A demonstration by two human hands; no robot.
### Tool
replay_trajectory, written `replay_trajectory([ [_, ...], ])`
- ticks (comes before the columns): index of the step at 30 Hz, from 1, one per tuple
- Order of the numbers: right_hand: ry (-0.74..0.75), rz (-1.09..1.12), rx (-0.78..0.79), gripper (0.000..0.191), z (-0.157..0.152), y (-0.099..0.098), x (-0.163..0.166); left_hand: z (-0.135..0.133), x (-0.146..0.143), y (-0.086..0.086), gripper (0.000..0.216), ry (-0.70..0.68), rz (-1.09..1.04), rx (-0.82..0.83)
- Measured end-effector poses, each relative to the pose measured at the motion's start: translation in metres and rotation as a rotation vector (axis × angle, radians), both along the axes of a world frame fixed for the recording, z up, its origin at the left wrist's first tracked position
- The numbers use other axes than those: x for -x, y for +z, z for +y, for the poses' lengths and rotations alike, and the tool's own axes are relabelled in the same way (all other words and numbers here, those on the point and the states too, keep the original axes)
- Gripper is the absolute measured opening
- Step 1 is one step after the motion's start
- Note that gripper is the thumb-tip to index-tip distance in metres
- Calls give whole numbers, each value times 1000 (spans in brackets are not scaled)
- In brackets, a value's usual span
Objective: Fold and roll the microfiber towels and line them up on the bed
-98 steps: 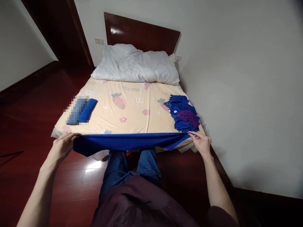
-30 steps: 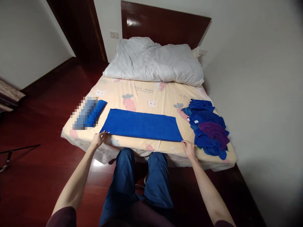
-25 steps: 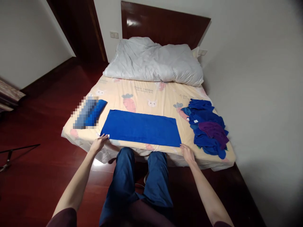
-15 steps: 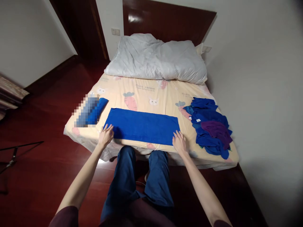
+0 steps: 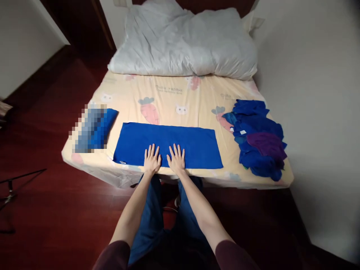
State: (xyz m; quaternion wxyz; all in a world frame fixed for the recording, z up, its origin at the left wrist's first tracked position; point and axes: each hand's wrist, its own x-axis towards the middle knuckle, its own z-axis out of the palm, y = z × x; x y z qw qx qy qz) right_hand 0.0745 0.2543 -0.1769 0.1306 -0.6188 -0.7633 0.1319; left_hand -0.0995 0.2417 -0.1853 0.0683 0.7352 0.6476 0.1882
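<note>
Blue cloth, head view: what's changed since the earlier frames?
First held up by two corners, the blue cloth now lies flat on the bed. Left hand and right hand released the corners and moved inward onto its near middle. Unchanged: heap of cloths, quilt.

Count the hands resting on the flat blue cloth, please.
2: the left hand and the right hand, side by side at the near edge of the blue cloth, around mid-length.
</note>
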Motion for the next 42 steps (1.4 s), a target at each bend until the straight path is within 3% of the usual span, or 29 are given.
replay_trajectory([
  [7, 24, 14, -4, 61, 2, 8, -5, 4, 3, 8, 61, -34, -18, 15],
  [11, 59, -27, -23, 62, 0, 7, -35, 0, 32, 12, 61, -16, 25, 37],
  [19, -315, -90, -44, 66, -8, -15, -173, -28, 142, 15, 66, 226, 75, 14],
  [22, -444, -91, -76, 68, -14, -22, -203, -35, 155, 14, 67, 249, 71, 7],
  [25, -515, -84, -99, 68, -16, -24, -211, -35, 153, 13, 67, 268, 79, 14],
  [29, -525, -82, -65, 68, -14, -20, -209, -32, 151, 11, 68, 278, 78, 45],
  [32, -543, -76, -60, 66, -11, -8, -190, -30, 154, 11, 69, 274, 74, 77],
  [37, -334, 16, -188, 62, -12, 12, -91, -29, 155, 13, 70, 273, 76, 109],
  [40, -242, 101, -157, 60, -18, 7, -33, -30, 155, 15, 70, 266, 84, 114],
  [42, -229, 123, -132, 57, -23, -3, -14, -30, 157, 14, 70, 254, 105, 97],
])
